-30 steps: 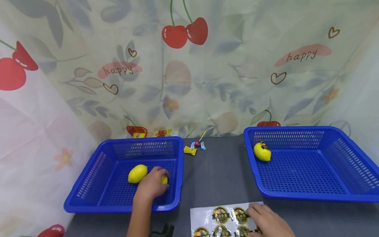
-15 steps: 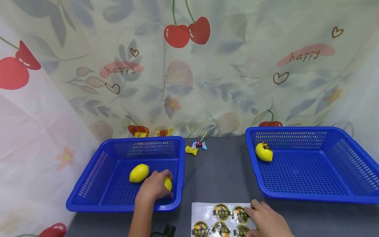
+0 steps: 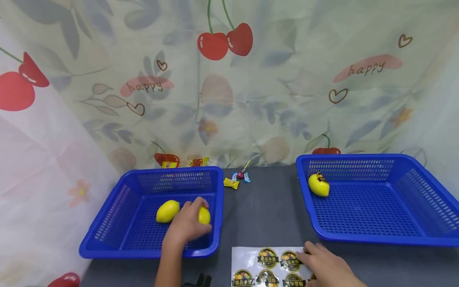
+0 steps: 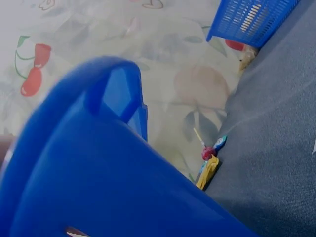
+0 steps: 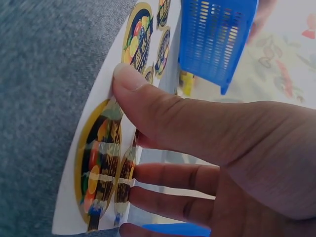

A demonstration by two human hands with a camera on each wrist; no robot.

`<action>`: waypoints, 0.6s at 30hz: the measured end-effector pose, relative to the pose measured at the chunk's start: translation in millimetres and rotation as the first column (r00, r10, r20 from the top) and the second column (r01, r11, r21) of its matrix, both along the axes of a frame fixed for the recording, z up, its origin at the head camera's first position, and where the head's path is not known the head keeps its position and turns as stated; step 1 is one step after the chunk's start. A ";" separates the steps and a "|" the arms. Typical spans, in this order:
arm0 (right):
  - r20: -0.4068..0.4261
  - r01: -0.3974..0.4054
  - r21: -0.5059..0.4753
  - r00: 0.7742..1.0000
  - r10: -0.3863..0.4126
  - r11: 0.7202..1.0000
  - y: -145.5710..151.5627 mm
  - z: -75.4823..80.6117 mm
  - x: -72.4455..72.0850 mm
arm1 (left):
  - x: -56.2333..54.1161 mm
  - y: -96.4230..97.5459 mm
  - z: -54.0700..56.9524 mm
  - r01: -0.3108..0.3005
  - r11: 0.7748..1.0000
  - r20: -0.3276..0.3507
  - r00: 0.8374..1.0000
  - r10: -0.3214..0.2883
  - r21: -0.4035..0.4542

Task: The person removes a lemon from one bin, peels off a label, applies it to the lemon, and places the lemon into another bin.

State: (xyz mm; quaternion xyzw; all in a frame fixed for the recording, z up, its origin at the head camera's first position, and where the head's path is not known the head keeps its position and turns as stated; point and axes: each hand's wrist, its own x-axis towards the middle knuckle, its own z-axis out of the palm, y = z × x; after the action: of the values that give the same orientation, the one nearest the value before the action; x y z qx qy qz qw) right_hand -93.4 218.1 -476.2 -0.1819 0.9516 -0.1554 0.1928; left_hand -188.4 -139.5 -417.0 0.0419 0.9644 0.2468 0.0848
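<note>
My left hand grips a yellow lemon inside the left blue basket. A second lemon lies just left of that hand. In the left wrist view the blue basket wall hides the hand and its lemon. My right hand rests on a white sheet of round fruit stickers at the front of the table. In the right wrist view its thumb lies on the sheet between stickers, and the other visible fingertips touch the sheet with fingers fairly straight.
A right blue basket holds one lemon bearing a dark label. Between the baskets, near the back curtain, lie a lollipop and a yellow-wrapped candy. Yellow packets show behind the left basket. A black object stands at the front edge.
My left hand has shifted slightly right and up with the gripped lemon, which shows more now. The right hand's fingers have moved a little on the sticker sheet.
</note>
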 end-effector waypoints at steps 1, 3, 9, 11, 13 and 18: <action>-0.004 -0.006 -0.005 1.000 0.006 1.000 0.3 -0.1 0.1 | 0.6 1.0 1.2 -0.017 1.000 -0.030 0.999 0.017 0.023; -0.011 -0.010 -0.008 1.000 0.010 1.000 0.5 -0.3 0.2 | 2.0 3.0 3.9 -0.049 0.996 -0.095 0.994 0.056 0.071; -0.035 -0.013 -0.010 0.999 0.013 1.000 0.2 -1.4 0.4 | 11.6 18.9 15.7 -0.070 0.968 -0.306 0.941 0.144 0.240; -0.037 -0.019 -0.012 0.999 0.018 1.000 0.1 -1.9 -0.2 | 17.3 29.8 19.9 -0.030 0.949 -0.375 0.914 0.153 0.313; -0.042 -0.030 -0.016 0.999 0.030 0.999 0.6 -2.4 -0.7 | 22.7 43.3 21.4 0.025 0.932 -0.429 0.892 0.142 0.361; -0.059 -0.059 -0.026 0.997 0.057 0.998 3.5 -2.7 -1.6 | 32.5 87.0 4.8 0.203 0.917 -0.410 0.911 -0.048 0.343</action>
State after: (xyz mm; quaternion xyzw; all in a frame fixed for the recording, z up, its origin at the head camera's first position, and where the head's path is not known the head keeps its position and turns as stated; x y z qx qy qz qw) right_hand -95.0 221.5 -478.9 -0.2166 0.9489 -0.1577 0.1668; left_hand -155.9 -52.5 -412.2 0.1693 0.8908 0.4086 -0.1045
